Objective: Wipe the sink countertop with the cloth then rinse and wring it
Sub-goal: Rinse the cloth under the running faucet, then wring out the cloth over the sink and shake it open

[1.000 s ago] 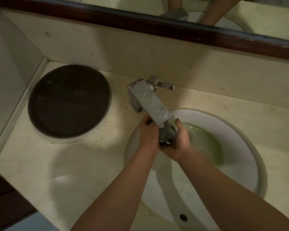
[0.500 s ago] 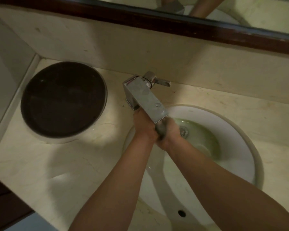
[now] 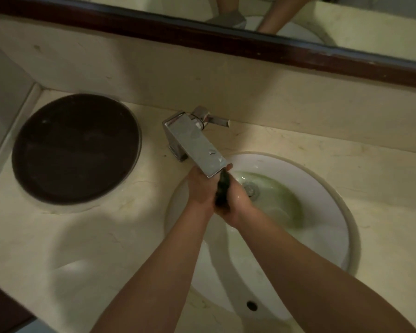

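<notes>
A dark cloth [image 3: 222, 189], bunched into a narrow roll, is squeezed between both my hands just under the spout of the chrome faucet [image 3: 193, 145]. My left hand [image 3: 199, 191] grips its left side and my right hand [image 3: 237, 203] grips its right side, palms pressed together over the white round sink [image 3: 322, 195]. Most of the cloth is hidden inside my fists. The beige marble countertop [image 3: 94, 236] surrounds the basin.
A round dark brown tray [image 3: 76, 147] lies on the counter at the left. The faucet lever [image 3: 214, 118] points right. Greenish water pools around the drain [image 3: 251, 189]. An overflow hole [image 3: 251, 305] sits in the near basin wall. A dark-framed mirror [image 3: 226, 42] runs above the backsplash.
My hands have closed tighter together on the cloth and shifted slightly back under the spout; the cloth now shows as a thinner dark strip.
</notes>
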{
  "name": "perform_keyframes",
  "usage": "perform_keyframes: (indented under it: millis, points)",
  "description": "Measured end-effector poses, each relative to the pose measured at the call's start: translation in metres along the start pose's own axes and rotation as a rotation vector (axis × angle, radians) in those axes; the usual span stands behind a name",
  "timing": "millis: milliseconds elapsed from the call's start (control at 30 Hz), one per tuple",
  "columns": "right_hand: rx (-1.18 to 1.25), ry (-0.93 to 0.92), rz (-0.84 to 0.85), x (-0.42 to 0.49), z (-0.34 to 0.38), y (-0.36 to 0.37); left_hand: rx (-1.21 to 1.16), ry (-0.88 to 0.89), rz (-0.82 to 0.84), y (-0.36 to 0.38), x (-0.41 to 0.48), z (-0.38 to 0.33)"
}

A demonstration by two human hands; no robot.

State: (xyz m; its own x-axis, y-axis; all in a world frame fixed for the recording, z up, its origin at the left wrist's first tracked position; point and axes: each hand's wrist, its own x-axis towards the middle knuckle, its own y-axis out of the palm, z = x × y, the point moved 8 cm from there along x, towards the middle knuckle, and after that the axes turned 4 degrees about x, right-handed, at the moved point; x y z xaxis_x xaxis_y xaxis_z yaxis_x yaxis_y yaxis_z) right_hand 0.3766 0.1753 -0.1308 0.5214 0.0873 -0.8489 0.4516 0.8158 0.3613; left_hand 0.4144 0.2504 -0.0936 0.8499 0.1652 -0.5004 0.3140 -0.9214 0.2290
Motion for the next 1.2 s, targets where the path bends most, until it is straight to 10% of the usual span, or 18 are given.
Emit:
perform_keyframes:
  millis: [233, 467, 933, 1200]
  points:
    - [-0.949, -0.375, -0.309, -0.031, 0.095, 0.001, -0.333, -0.134, -0.009, 0.005, 0.001, 0.012]
    - [-0.905, -0.772, -0.108, -0.083, 0.165, 0.074, -0.331, -0.255, -0.089, 0.003, -0.014, 0.006]
    - [-0.782, -0.664, -0.047, -0.1, 0.134, 0.038, -0.205, -0.228, -0.042, -0.006, -0.04, -0.002]
    - [-0.319, -0.091, -0.13, -0.081, 0.053, -0.103, -0.107, -0.331, 0.231, 0.029, -0.089, -0.002]
